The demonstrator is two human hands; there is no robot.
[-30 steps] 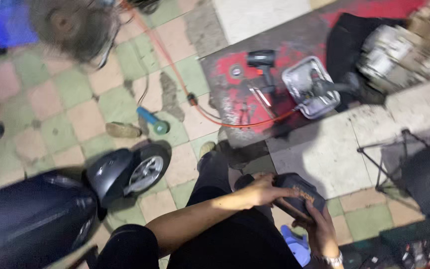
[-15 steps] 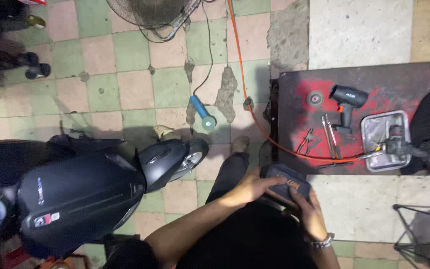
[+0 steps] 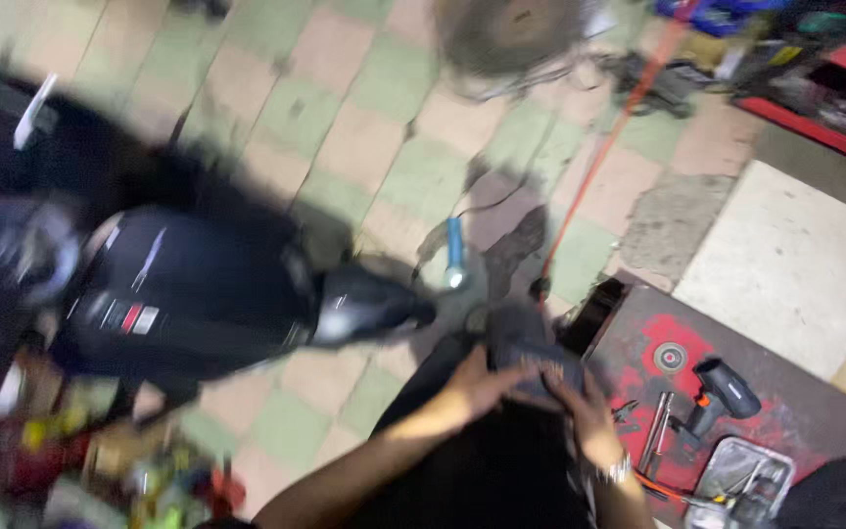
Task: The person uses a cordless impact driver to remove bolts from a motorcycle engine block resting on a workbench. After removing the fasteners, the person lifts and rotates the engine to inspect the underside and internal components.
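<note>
Two hands meet low in the frame on one dark, boxy part (image 3: 531, 358), held over the person's lap above black trousers. Left hand (image 3: 477, 387) comes in from the left, fingers wrapped around the near edge of the part. Right hand (image 3: 589, 416) grips the other side from below, a wristwatch (image 3: 617, 470) on that wrist. Everything is smeared with motion blur, so what the part is cannot be told.

Just left sits a black scooter (image 3: 188, 294), its front mudguard (image 3: 369, 309) pointing toward the hands. On the checkered tile floor (image 3: 345, 127) beyond lies a blue-handled tool (image 3: 455, 250), near the mudguard tip. An orange cord (image 3: 599, 157) runs diagonally from the top right down toward the part.

To the right lies a red-stained mat (image 3: 795, 402). On it: a round disc (image 3: 670, 357), a black power drill (image 3: 717, 392) beside it, a metal bar (image 3: 654, 433) nearer the right hand, and a metal tray (image 3: 746, 475) at the bottom edge. A floor fan (image 3: 511, 34) shows blurred at the top, well apart from the hands.
</note>
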